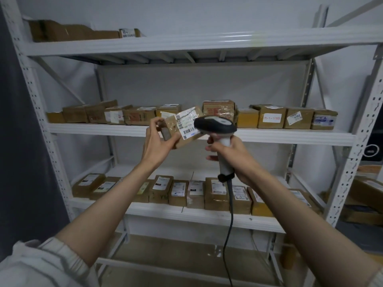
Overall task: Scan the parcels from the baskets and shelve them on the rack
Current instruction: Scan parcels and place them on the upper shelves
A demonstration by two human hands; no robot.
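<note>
My left hand (158,145) grips a small brown cardboard parcel (182,129) from below and behind, its white barcode label tilted toward me. My right hand (230,154) grips the handle of a grey and black barcode scanner (215,126). The scanner's head sits right against the parcel's label, at the height of the middle shelf. A dark cable hangs from the scanner's handle down past the lower shelf. The white metal rack (199,132) stands straight ahead. No basket is in view.
Rows of brown parcels (271,117) fill the middle shelf, and more parcels (215,192) line the lower shelf. The top shelf holds flat cardboard boxes (76,33) at its left. Stacked boxes (366,195) stand to the right of the rack.
</note>
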